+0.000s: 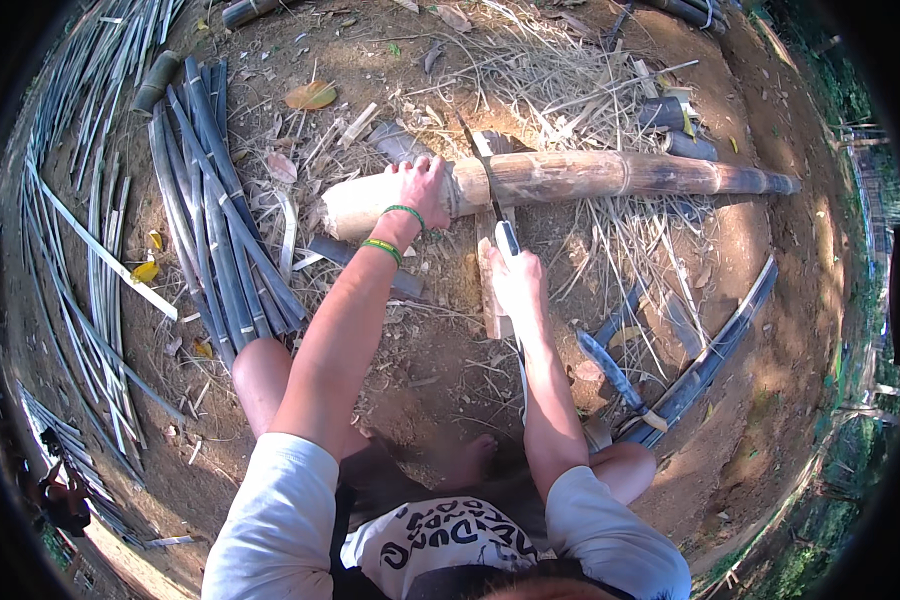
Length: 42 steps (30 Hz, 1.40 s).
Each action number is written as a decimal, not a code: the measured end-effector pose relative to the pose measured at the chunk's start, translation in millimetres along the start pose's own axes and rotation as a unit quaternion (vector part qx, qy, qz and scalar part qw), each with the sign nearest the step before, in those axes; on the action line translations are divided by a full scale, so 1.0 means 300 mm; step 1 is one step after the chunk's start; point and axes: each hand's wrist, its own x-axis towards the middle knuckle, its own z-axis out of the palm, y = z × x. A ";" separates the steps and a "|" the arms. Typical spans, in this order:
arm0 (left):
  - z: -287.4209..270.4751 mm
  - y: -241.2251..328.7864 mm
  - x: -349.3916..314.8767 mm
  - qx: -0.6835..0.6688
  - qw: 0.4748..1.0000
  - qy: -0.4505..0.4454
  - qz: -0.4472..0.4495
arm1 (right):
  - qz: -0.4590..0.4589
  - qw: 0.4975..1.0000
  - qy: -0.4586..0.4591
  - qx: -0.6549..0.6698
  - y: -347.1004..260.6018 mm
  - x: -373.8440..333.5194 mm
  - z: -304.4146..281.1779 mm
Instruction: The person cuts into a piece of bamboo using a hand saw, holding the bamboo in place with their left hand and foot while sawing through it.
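A thick, pale brown bamboo pole [580, 173] lies crosswise in front of me, its cut end at the left and its thinner end at the right. My left hand [420, 193] grips over its top near the left end, fingers closed on it. In my right hand [518, 280] is the light handle of a saw [488, 178]. Its narrow dark blade crosses the pole just right of my left hand and points away from me. I see the blade nearly edge-on, so its depth in the bamboo is unclear. Wooden pieces [493, 300] lie under the pole.
Split dark bamboo lengths [215, 215] and many thin strips [80, 260] cover the left side. At the right lie a long knife-like tool [615, 370] and split bamboo [715, 350]. Shavings [560, 85] and short bamboo pieces [665, 113] are scattered beyond the pole.
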 end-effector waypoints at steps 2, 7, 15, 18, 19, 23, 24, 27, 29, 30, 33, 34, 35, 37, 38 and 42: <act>-0.032 0.030 0.024 -0.024 0.999 -0.041 0.006 | -0.015 1.000 0.020 0.004 0.066 0.032 0.015; -0.032 -0.011 0.009 -0.006 0.999 -0.035 0.015 | -0.063 0.997 0.005 0.036 0.153 0.079 0.042; -0.062 0.042 -0.092 0.006 0.995 -0.088 0.038 | -0.008 1.000 0.013 -0.012 0.124 -0.039 0.044; -0.124 0.130 -0.211 0.005 0.985 -0.164 0.053 | -0.052 0.998 0.002 -0.026 0.170 -0.099 -0.089; -0.111 0.129 -0.233 0.009 0.984 -0.169 0.046 | -0.040 0.999 -0.015 -0.029 0.162 -0.109 -0.104; -0.090 0.159 -0.285 -0.029 0.992 -0.121 0.027 | -0.002 0.999 -0.036 -0.033 0.225 -0.128 -0.090; -0.064 0.139 -0.300 -0.035 0.996 -0.081 0.024 | -0.010 0.999 -0.026 -0.020 0.236 -0.136 -0.054; 0.060 0.194 -0.376 0.062 0.993 0.101 0.028 | 0.012 1.000 0.006 -0.002 0.237 -0.156 -0.015; 0.115 0.178 -0.371 0.107 0.983 0.147 0.029 | -0.004 1.000 0.028 -0.001 0.252 -0.165 0.013; 0.126 0.180 -0.363 0.109 0.983 0.147 0.028 | -0.009 0.999 0.041 -0.004 0.268 -0.166 0.021; 0.141 0.163 -0.345 0.114 0.984 0.137 0.029 | -0.056 0.996 0.046 0.045 0.312 -0.146 0.028; 0.138 0.153 -0.341 0.115 0.984 0.132 0.030 | -0.069 0.995 0.043 0.056 0.322 -0.139 0.031; 0.132 0.136 -0.336 0.086 0.987 0.131 0.023 | -0.097 0.991 0.048 0.085 0.327 -0.132 0.044; 0.074 0.141 -0.305 0.037 0.998 0.052 0.020 | -0.151 0.977 0.064 0.140 0.352 -0.107 0.069; 0.040 0.148 -0.284 0.012 1.000 0.013 0.020 | -0.121 0.983 0.082 0.107 0.358 -0.095 0.082; -0.095 0.139 -0.134 -0.026 0.990 -0.139 0.022 | -0.089 0.981 0.151 0.087 0.302 -0.035 0.110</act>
